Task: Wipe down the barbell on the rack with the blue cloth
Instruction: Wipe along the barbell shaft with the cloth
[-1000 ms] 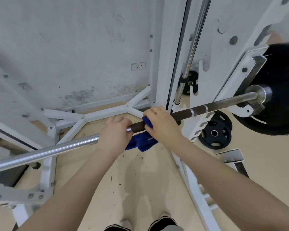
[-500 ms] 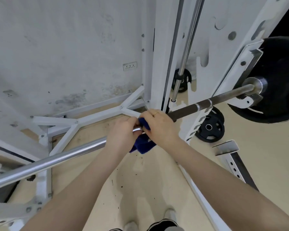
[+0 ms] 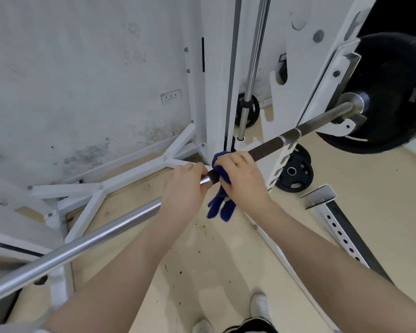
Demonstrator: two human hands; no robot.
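Left hand (image 3: 183, 188) curled round barbell (image 3: 94, 239), just left of right hand (image 3: 241, 177) gripping blue cloth (image 3: 220, 205) wrapped on bar; black plate (image 3: 392, 92) far right.

So over the last second my hands bunched right up together on the barbell (image 3: 269, 145), then eased apart again. Now there's a short bit of bare bar showing between the left hand (image 3: 183, 188) and the right hand (image 3: 243, 179), just right of frame center. The blue cloth (image 3: 220, 188) under my right hand got rearranged too: more of it pokes out above the bar, and its tail dangles lower in two loose flaps.
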